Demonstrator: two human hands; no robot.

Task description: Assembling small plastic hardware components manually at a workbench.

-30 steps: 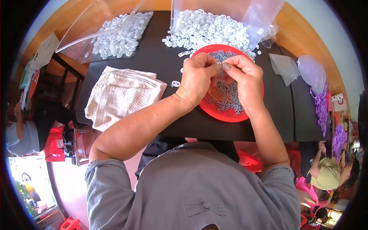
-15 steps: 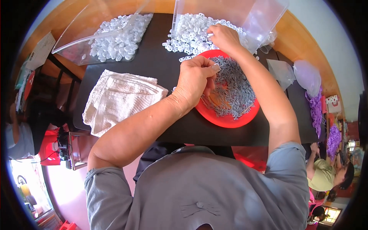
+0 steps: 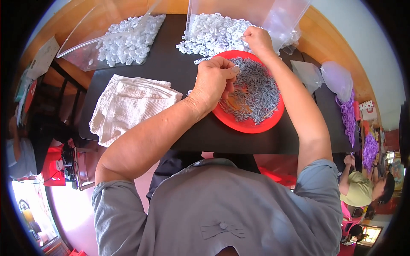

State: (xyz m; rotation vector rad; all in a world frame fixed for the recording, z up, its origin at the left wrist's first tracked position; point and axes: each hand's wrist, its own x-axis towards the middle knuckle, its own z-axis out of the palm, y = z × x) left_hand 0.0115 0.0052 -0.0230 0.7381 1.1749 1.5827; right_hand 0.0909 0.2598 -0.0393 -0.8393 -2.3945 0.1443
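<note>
My left hand [image 3: 213, 83] is closed in a pinch over the left rim of a red bowl [image 3: 253, 127]. What its fingertips hold, if anything, is too small to make out. Many small grey, screw-like pieces [image 3: 256, 100] fill the bowl. Beyond it, my right hand [image 3: 259, 40] is also pinched closed, at the right side of a heap of small white plastic pieces [image 3: 215, 32]. Any piece between those fingers cannot be made out. The heap spills from a clear plastic bin [image 3: 282, 21] onto the dark table, close to the bowl's far rim.
A folded cream towel [image 3: 134, 109] lies left of my left forearm. Another clear bin [image 3: 81, 49] with white rounded pieces [image 3: 128, 47] stands at the far left. Clear plastic bags [image 3: 336, 77] and purple netting [image 3: 347, 119] are at the right. Another person [image 3: 361, 187] sits at far right.
My right hand has drawn back to the right, away from the middle of the white heap. My left hand stays pinched by the bowl. The whole view has shifted slightly.
</note>
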